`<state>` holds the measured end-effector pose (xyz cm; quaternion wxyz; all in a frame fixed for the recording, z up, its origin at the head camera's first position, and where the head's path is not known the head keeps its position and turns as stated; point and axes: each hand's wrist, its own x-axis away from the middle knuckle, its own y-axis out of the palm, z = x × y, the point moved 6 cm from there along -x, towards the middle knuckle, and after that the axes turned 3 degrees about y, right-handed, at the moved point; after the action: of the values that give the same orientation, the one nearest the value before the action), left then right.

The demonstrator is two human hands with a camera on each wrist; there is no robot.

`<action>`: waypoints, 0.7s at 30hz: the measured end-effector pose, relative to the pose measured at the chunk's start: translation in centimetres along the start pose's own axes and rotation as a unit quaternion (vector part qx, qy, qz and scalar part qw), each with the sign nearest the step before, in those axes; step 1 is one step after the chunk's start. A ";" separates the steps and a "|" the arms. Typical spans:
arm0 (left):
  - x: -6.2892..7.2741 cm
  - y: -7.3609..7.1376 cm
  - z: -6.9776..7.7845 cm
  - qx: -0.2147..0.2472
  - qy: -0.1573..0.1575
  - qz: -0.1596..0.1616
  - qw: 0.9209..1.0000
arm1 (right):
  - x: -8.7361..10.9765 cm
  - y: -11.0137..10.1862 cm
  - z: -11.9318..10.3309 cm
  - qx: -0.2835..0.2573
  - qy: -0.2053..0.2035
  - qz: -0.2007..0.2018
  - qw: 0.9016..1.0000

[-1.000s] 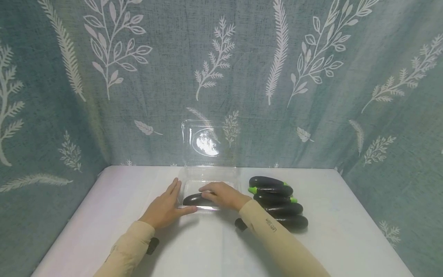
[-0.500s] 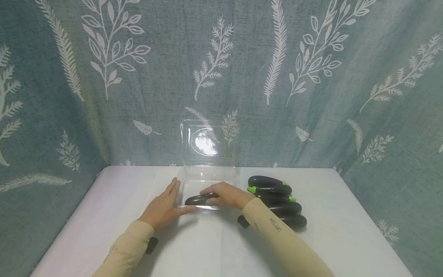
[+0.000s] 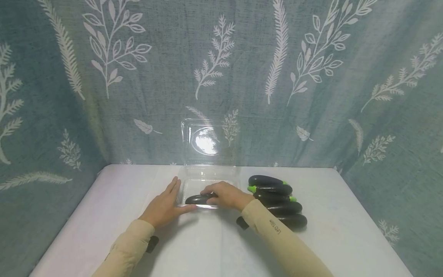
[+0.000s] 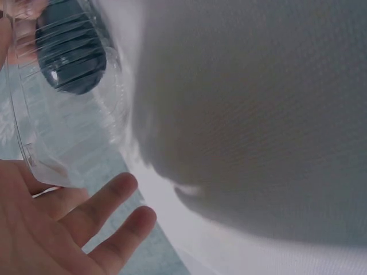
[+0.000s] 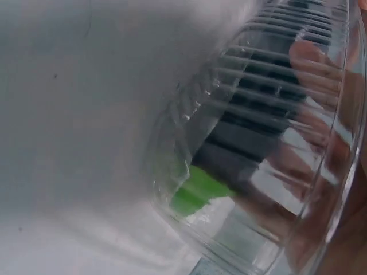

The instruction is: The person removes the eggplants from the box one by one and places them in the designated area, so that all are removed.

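A dark eggplant (image 3: 198,199) lies inside a clear plastic clamshell box (image 3: 188,184), along its front wall. My right hand (image 3: 226,195) reaches into the box from the right and grips the eggplant, covering its right part. Through the ribbed wall in the right wrist view, the eggplant's green stem end (image 5: 198,192) and my curled fingers (image 5: 321,109) show. My left hand (image 3: 164,206) rests against the box's left side, thumb along the front rim. Its fingers (image 4: 100,203) are spread and fairly straight at the box corner in the left wrist view.
The box's lid (image 3: 209,142) stands upright at the back, before a leaf-patterned curtain (image 3: 166,77). Several more eggplants (image 3: 277,198) lie stacked in a row to the right of the box, partly behind my right sleeve (image 3: 277,231). A white cloth covers the table (image 3: 194,246).
The eggplant has slid slightly to the right inside the box, with my right hand on it. My left hand has stayed at the box's left side.
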<state>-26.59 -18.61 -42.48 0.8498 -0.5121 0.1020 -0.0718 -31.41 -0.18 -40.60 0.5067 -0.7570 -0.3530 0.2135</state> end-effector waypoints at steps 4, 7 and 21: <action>-0.1 -0.1 0.0 0.001 -0.002 -0.003 1.000 | 0.0 -0.1 -0.2 0.004 0.003 0.014 1.000; -0.2 -0.2 0.2 0.003 -0.002 -0.006 1.000 | 0.0 -0.1 0.0 0.007 0.011 0.029 0.999; -0.2 0.2 -0.1 0.006 -0.007 -0.009 1.000 | 0.6 -0.9 0.2 0.055 0.009 0.105 0.993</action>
<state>-26.77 -18.62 -42.68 0.8529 -0.5083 0.0915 -0.0763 -31.40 0.62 -39.82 0.5252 -0.7630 -0.2547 0.2776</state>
